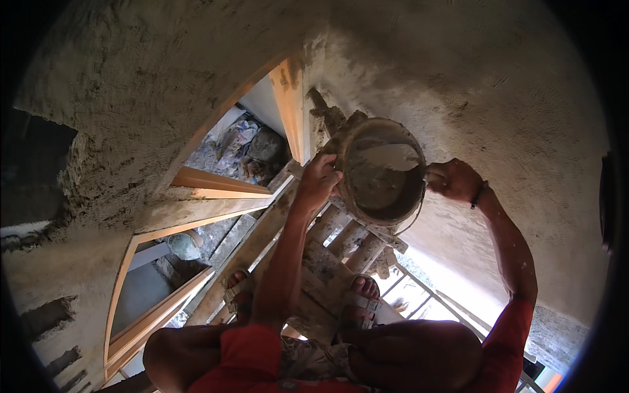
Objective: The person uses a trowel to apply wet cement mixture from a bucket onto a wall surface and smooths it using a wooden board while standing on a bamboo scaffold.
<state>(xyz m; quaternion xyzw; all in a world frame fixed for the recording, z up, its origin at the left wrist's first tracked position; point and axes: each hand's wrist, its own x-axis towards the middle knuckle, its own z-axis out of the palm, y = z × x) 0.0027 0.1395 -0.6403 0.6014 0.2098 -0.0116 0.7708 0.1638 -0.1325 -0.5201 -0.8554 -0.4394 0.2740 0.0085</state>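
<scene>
A round, mortar-caked bucket (414, 141) stands in front of me near the wall, its mouth turned up toward me. Wet grey mix (373, 187) lies inside, and a pale, smooth patch near its far side may be liquid or a tool blade. My left hand (319, 181) is closed on the left rim, thumb over the edge. At the right rim, by the thin wire handle (414, 219), my right hand (455, 180) is closed in a fist. Its fingertips are partly hidden where they meet the bucket.
I squat on slatted wooden planks (321, 262) with gaps between them. Rough plastered wall (517, 111) rises close ahead and to the right. At left, wood-framed openings (223, 190) show rubble and a pale bucket (185, 246) below. A metal railing (436, 295) runs at lower right.
</scene>
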